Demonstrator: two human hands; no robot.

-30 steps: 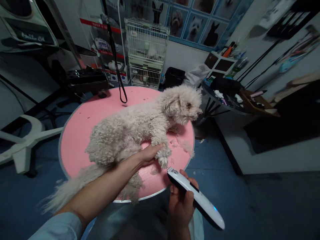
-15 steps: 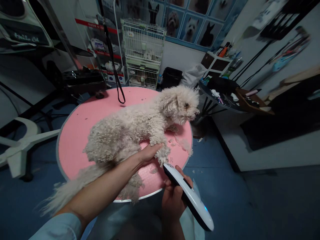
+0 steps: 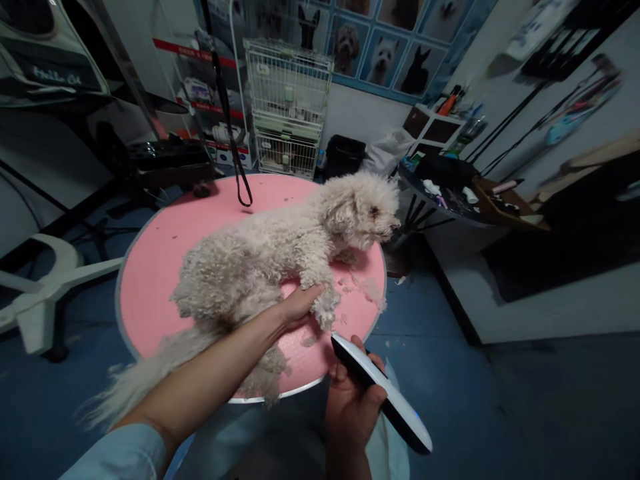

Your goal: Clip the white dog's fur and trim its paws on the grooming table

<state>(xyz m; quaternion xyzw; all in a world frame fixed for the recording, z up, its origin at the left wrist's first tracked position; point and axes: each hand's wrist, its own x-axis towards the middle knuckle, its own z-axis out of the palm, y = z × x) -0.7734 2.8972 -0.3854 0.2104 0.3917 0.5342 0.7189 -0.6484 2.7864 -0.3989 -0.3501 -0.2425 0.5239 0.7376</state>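
Observation:
A curly, cream-white dog [image 3: 280,247] lies on a round pink grooming table [image 3: 150,287], its head turned to the right. My left hand [image 3: 301,305] is wrapped round its front leg just above the paw [image 3: 326,308]; part of the fingers is hidden behind the fur. In my right hand [image 3: 356,393] is a white and black hair clipper [image 3: 387,393], its blade end pointing up and left, close below the paw. I cannot tell whether the blade touches the fur. Clipped tufts of fur [image 3: 367,288] lie on the table by the dog's chest.
A black leash loop [image 3: 244,190] hangs over the table's back edge. Behind stand a wire cage [image 3: 287,100] and a black bin [image 3: 345,155]. At right is a side table [image 3: 450,200] with tools. A white stand base [image 3: 55,287] is on the left floor.
The clipper has shifted slightly right and down from the paw. My right thumb has moved along its body. My left hand keeps its hold on the leg.

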